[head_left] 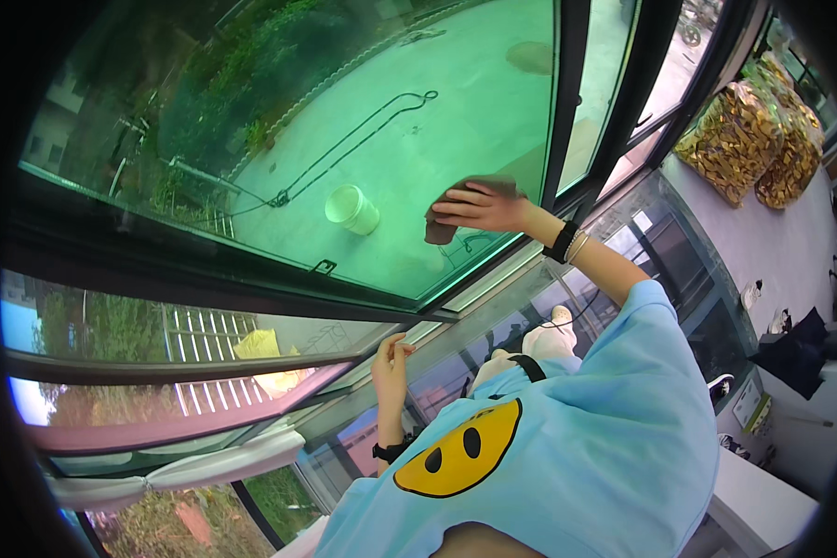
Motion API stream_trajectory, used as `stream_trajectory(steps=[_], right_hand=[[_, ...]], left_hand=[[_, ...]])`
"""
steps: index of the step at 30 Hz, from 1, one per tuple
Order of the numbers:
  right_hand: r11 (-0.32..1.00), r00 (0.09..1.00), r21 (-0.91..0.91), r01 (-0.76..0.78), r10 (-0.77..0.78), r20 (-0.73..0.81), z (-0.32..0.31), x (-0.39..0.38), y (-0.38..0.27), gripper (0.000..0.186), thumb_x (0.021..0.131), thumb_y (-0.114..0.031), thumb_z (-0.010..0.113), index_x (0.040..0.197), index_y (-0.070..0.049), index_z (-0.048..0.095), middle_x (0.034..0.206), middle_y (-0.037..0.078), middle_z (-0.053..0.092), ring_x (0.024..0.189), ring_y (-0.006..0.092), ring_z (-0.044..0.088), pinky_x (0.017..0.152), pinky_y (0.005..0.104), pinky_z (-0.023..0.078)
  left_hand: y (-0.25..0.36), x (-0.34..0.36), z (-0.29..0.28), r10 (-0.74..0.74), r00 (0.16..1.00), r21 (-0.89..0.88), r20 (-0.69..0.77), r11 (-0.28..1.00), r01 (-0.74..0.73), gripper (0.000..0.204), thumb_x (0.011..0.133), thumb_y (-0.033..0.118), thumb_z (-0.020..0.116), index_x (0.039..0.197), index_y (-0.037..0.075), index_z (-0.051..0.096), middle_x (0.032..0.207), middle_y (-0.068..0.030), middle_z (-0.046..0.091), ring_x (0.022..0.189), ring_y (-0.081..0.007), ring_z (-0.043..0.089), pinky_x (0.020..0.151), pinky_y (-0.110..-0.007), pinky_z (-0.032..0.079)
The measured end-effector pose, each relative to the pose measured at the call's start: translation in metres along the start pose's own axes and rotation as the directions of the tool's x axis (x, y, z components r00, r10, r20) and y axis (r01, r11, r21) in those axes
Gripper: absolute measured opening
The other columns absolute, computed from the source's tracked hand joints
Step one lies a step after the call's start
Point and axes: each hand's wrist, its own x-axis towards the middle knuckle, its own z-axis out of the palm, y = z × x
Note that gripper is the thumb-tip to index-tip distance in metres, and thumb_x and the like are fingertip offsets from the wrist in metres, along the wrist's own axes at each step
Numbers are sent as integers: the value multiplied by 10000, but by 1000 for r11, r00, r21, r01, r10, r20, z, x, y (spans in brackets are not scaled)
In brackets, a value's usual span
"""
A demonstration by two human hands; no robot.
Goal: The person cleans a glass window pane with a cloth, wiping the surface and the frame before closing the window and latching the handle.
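Right fingers (462, 208) hold brown cloth (439, 232); blue shirt (604, 418) bears yellow print (452, 467).

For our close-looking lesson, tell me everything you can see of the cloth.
The cloth is plain dull brown and looks like soft fabric. It lies against the green-tinted glass, towards its lower right as pictured. The right hand spreads over it, hiding its middle; parts show above and left of the hand. Folds are hard to make out.
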Motion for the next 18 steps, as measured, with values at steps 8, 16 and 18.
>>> stream_trajectory(steps=[8, 16, 18], right_hand=[[935, 897, -126, -331, 270, -350, -92, 72, 161, 489, 741, -229, 663, 1219, -218, 556, 1361, 41, 470, 1205, 272, 462, 1027, 430, 335], [885, 782, -232, -403, 201, -590, -171, 141, 274, 452, 808, -164, 626, 1252, -123, 547, 1363, 117, 453, 1257, 321, 403, 1050, 483, 273], [893, 713, -181, -411, 192, -674, -177, 157, 295, 423, 802, -148, 633, 1218, -100, 571, 1339, 120, 472, 1222, 323, 423, 1025, 452, 313]], left_hand=[[16, 5, 51, 37, 983, 75, 179, 996, -52, 216, 935, 96, 466, 1103, 50, 594, 861, -63, 674, 830, -113, 616, 728, -247, 460], [48, 24, 99, 32, 980, 15, 197, 999, -35, 230, 946, 100, 460, 1114, -3, 579, 872, -97, 668, 848, -146, 632, 820, -269, 481], [55, 30, 109, 32, 979, 8, 201, 999, -34, 238, 946, 98, 459, 1129, -11, 566, 874, -100, 669, 846, -142, 628, 823, -263, 475]])
